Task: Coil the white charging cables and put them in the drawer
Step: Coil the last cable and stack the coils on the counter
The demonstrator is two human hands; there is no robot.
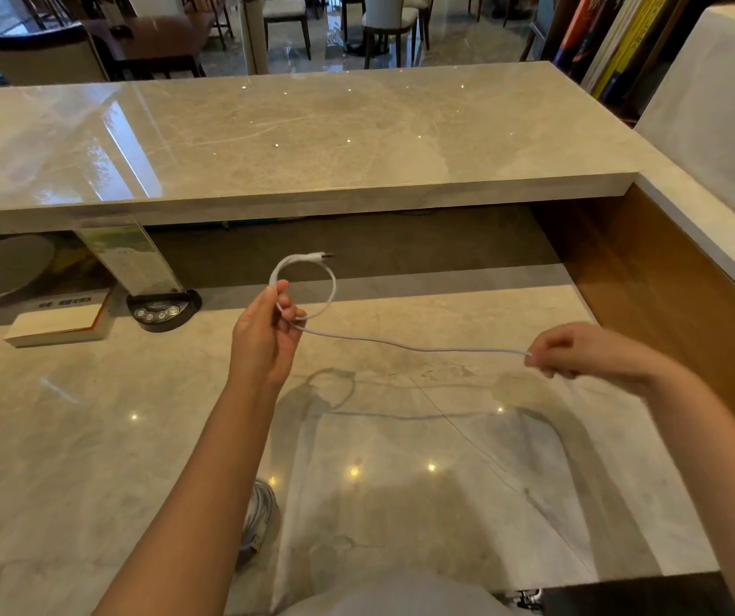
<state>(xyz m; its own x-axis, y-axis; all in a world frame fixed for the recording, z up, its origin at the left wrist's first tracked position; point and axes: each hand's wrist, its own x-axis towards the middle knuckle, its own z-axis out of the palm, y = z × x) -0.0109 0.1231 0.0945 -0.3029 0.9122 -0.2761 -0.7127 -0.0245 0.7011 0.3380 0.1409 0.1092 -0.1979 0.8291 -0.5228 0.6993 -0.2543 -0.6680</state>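
Partly hidden – second cable bundle [259,517] behind left forearm [205,482].

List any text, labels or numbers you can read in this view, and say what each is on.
None can be read for sure.
Book: dark marks on the cover edge, too blurred to read.
Acrylic sign holder: printed sheet inside, text too small.
Its black base: round buttons, no legible marks.
Book spines at top right: yellow one bears print, unreadable at this angle.
White cable: no visible marking.
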